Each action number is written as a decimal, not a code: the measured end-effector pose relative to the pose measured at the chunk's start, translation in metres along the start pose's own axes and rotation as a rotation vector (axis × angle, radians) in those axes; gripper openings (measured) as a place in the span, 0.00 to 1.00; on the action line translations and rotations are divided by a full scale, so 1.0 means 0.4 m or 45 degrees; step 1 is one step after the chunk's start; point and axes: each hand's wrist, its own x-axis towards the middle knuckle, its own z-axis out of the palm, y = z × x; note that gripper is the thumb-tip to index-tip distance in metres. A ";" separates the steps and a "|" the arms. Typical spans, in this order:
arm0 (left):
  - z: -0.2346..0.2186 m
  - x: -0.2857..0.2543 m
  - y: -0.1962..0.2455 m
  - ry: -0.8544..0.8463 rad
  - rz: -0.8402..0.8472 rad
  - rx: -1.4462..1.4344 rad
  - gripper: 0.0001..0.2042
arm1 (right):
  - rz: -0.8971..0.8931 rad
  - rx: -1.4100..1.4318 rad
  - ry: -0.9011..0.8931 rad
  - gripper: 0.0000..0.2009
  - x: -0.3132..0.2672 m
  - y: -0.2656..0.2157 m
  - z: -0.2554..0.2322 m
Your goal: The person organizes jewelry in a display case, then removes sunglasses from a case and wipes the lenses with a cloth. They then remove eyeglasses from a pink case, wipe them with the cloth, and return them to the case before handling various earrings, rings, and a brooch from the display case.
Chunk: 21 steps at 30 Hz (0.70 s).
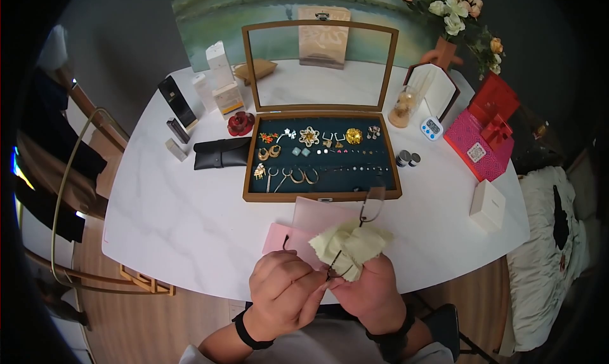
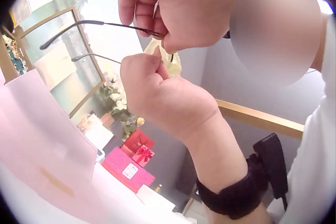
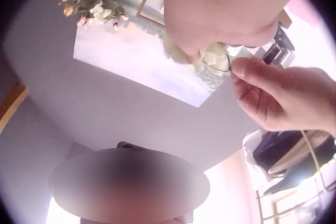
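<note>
A pair of thin dark-framed eyeglasses [image 1: 373,205] is held up over the near table edge. One lens sticks out beyond a pale green-yellow cloth [image 1: 349,242], which is bunched around the middle of the frame. My right hand [image 1: 374,291] grips the glasses through this cloth. With thumb and finger, my left hand [image 1: 285,294] pinches the frame near its nearer end. In the left wrist view, both temple arms [image 2: 79,24] reach out past the hands. Pink sheets [image 1: 323,213] lie on the table just beyond the hands.
A wooden jewelry case [image 1: 322,198] with its glass lid raised holds earrings and brooches. To its left are a black pouch [image 1: 222,153] and several small boxes. On the right stand a pink gift box [image 1: 472,142], a white box [image 1: 487,205] and a blue-white timer [image 1: 431,128].
</note>
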 end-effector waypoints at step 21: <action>-0.015 0.014 -0.016 0.067 -0.034 0.147 0.11 | -0.187 -0.528 0.113 0.10 -0.008 0.022 0.062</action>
